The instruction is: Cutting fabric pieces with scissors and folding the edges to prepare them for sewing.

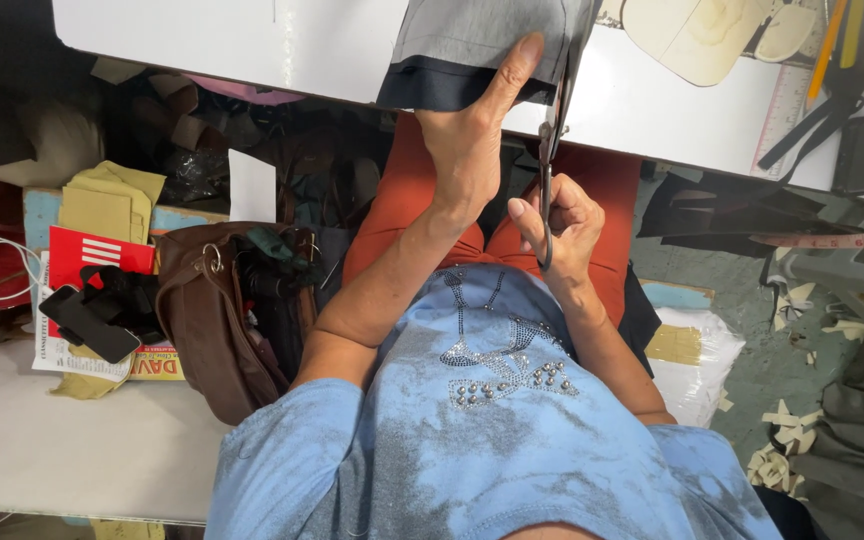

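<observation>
The left hand point(467, 150) is pressing flat on the grey cloth point(472, 45). The right hand point(562, 225) is gripping scissors point(549, 150), cutting its edge. Next, the blades likely need sliding along carefully.

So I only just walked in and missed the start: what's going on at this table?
A seated person is cutting cloth. The left hand presses a piece of grey fabric with a dark hem flat at the edge of the white table. The right hand holds scissors, blades along the fabric's right edge. A brown handbag sits at the person's left, and fabric scraps lie on the floor.
</observation>
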